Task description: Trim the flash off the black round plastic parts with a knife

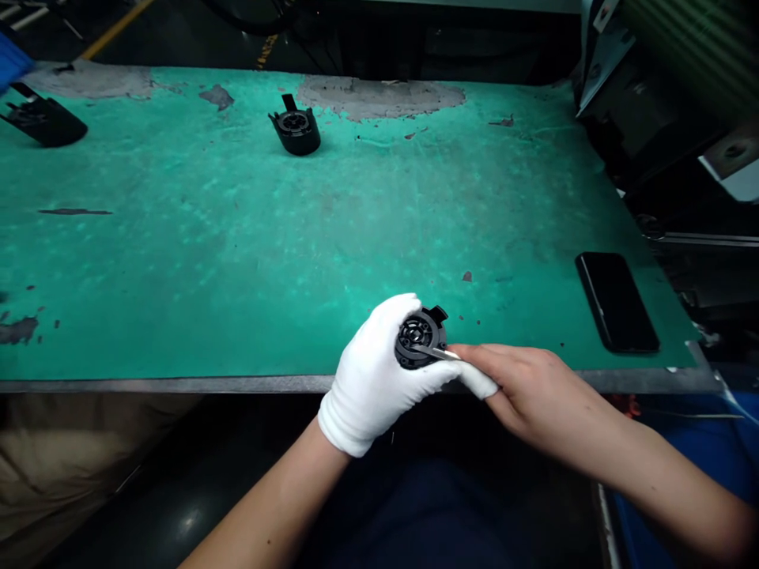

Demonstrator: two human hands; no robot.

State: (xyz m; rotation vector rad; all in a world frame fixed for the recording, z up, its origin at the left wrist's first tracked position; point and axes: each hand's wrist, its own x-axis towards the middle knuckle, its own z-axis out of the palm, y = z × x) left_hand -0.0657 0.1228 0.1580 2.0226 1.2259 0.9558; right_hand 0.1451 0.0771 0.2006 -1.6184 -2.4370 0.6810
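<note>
My left hand (379,371), in a white glove, is wrapped round a black round plastic housing (409,333) near the front edge of the table. The housing has a ringed inner face turned up and a tab on its far side. My right hand (527,379), bare except for a white cover on one digit, pinches a slim blade-like metal tool (442,353). The tool's tip reaches over the near part of the housing's face. Its handle end is hidden by my fingers, so its exact kind is unclear.
A similar black housing (300,134) stands upright at the back, and another (50,120) is at the far left near a blue sleeve (13,59). A black phone (617,302) lies on the right of the worn green table mat (237,261). Dark machinery (652,118) borders the right side.
</note>
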